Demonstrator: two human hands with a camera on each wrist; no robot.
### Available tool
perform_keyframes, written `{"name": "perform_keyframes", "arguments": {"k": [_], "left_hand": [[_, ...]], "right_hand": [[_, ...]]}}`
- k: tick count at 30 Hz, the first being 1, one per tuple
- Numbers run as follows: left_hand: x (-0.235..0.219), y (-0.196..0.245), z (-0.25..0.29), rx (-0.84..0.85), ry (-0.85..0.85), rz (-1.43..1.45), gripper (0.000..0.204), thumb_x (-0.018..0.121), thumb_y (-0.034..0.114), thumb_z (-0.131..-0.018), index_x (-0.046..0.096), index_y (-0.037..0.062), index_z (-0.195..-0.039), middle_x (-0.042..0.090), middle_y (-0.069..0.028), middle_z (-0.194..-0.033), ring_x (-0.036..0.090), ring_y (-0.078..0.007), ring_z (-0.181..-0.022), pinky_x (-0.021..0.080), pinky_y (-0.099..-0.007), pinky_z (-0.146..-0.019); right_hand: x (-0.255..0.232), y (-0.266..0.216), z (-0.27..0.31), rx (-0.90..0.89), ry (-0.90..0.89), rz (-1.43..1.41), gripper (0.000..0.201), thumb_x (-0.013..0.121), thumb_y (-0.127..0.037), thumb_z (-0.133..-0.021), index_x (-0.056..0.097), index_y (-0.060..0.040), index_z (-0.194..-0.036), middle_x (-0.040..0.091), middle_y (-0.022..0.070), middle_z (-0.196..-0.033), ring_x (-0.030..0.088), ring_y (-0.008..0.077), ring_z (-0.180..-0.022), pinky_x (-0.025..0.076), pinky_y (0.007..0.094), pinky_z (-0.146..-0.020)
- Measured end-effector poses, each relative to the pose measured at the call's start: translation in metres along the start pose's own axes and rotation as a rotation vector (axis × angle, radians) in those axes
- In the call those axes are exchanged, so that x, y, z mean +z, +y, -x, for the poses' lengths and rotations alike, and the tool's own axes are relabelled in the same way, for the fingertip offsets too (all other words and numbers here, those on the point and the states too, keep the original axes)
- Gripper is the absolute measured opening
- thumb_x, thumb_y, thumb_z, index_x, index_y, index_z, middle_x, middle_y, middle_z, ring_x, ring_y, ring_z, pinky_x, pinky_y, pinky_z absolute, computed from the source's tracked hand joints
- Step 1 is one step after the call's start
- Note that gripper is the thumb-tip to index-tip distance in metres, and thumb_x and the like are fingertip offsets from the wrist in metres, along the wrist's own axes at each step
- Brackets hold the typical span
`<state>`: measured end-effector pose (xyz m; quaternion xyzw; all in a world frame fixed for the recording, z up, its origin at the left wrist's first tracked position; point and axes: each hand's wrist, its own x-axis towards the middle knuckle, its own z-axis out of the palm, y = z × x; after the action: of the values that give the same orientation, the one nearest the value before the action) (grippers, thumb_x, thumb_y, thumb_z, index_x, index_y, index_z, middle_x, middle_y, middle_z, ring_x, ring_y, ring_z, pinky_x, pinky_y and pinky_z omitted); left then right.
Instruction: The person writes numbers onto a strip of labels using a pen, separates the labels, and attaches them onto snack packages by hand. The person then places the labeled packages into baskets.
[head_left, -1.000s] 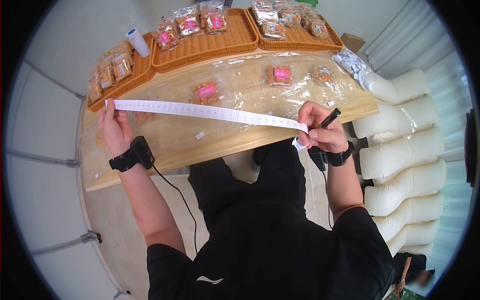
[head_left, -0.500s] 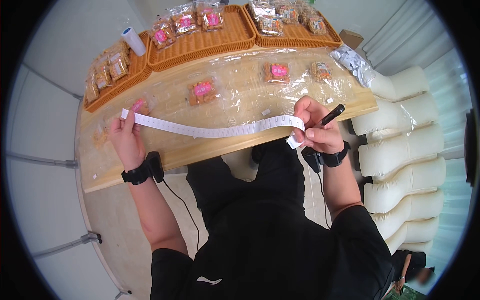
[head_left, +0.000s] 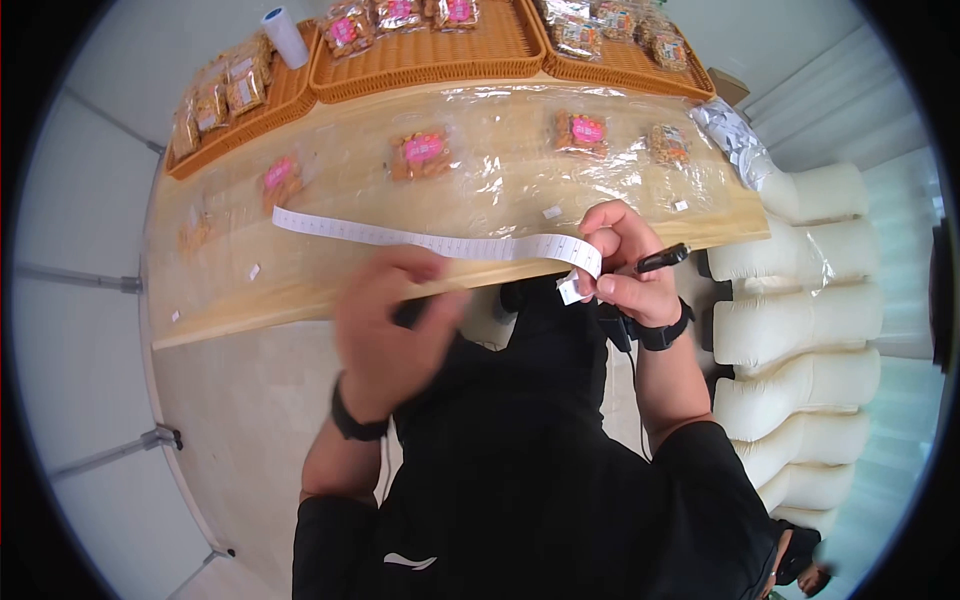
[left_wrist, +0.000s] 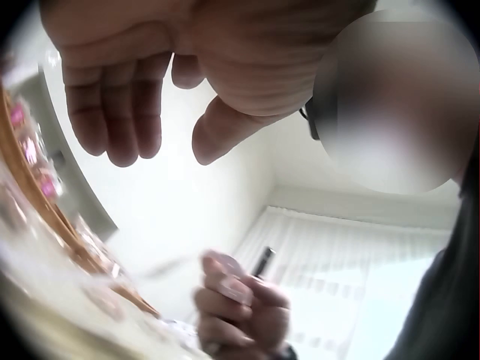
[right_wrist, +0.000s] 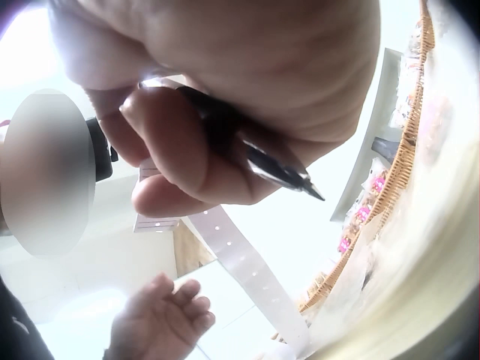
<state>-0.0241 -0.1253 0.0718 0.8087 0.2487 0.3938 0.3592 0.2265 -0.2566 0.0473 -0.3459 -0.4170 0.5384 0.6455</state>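
My right hand (head_left: 640, 280) pinches one end of a long white strip of labels (head_left: 480, 247) between thumb and fingers. It also holds a black pen (head_left: 664, 258); the right wrist view shows the pen's pointed metal tip (right_wrist: 311, 187) jutting out under the palm. The rest of the strip stretches left above the table, its far end loose. My left hand (head_left: 385, 325), blurred, is over the table's front edge, just below the middle of the strip. Its fingers (left_wrist: 120, 124) extend with the thumb apart, and it holds nothing. A short folded end hangs below my right fingers.
On the wooden table (head_left: 240, 310), bagged snacks (head_left: 422, 150) lie in a row on clear plastic. Wicker trays (head_left: 430, 65) with more bags line the back, beside a white roll (head_left: 286, 38). Cream padded seating (head_left: 800, 310) stands at the right. Small paper bits dot the table.
My left hand has let go of the strip's far end and moved right, toward my body. The strip first slackened, then its freed end stayed out to the left. My right hand keeps its hold.
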Motion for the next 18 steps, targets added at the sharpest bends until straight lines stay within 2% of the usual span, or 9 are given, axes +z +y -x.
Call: {"name": "perform_keyframes", "arguments": {"k": [1, 2, 4, 7, 18], "left_hand": [[0.011, 0.01, 0.003, 0.022, -0.051, 0.135, 0.017, 0.076, -0.004, -0.075, 0.065, -0.0034, -0.089, 0.068, -0.0086, -0.093, 0.065, -0.0209, -0.085, 0.051, -0.0283, -0.079], [0.02, 0.015, 0.003, 0.013, -0.044, 0.133, 0.017, 0.076, -0.004, -0.075, 0.065, -0.0034, -0.089, 0.068, -0.0086, -0.093, 0.065, -0.0209, -0.085, 0.051, -0.0283, -0.079], [0.034, 0.021, 0.003, 0.077, -0.073, 0.198, 0.019, 0.081, 0.002, -0.073, 0.064, -0.0011, -0.081, 0.068, -0.0091, -0.093, 0.066, -0.0225, -0.074, 0.052, -0.0274, -0.065], [0.048, 0.026, 0.007, 0.075, -0.109, 0.22, 0.017, 0.079, -0.004, -0.073, 0.066, -0.0043, -0.083, 0.069, -0.0097, -0.091, 0.066, -0.0175, -0.075, 0.053, -0.0268, -0.069], [0.056, 0.018, 0.009, 0.097, -0.058, 0.136, 0.01, 0.076, -0.007, -0.076, 0.067, -0.0037, -0.081, 0.068, -0.0084, -0.084, 0.065, -0.0162, -0.068, 0.05, -0.0261, -0.061]], "right_hand": [[0.003, 0.001, 0.0, 0.01, -0.006, -0.003, 0.052, 0.072, -0.012, -0.087, 0.044, 0.0008, -0.128, 0.065, 0.0072, -0.09, 0.061, 0.0129, -0.082, 0.046, 0.024, -0.071], [0.006, 0.002, 0.0, 0.002, 0.003, 0.029, 0.052, 0.072, -0.011, -0.087, 0.044, 0.0005, -0.129, 0.065, 0.0069, -0.09, 0.061, 0.0127, -0.082, 0.046, 0.024, -0.072], [0.011, 0.002, 0.002, 0.0, 0.013, 0.061, 0.052, 0.071, -0.01, -0.087, 0.043, 0.0003, -0.129, 0.065, 0.0066, -0.09, 0.061, 0.0124, -0.083, 0.046, 0.024, -0.072], [0.016, 0.002, 0.003, -0.004, 0.001, 0.1, 0.052, 0.07, -0.007, -0.087, 0.043, -0.0001, -0.13, 0.065, 0.0062, -0.091, 0.061, 0.0118, -0.083, 0.046, 0.0237, -0.072], [0.023, 0.005, 0.005, 0.016, -0.012, 0.149, 0.052, 0.068, 0.0, -0.086, 0.043, 0.0001, -0.132, 0.065, 0.006, -0.093, 0.06, 0.0102, -0.085, 0.046, 0.0224, -0.07]]}}
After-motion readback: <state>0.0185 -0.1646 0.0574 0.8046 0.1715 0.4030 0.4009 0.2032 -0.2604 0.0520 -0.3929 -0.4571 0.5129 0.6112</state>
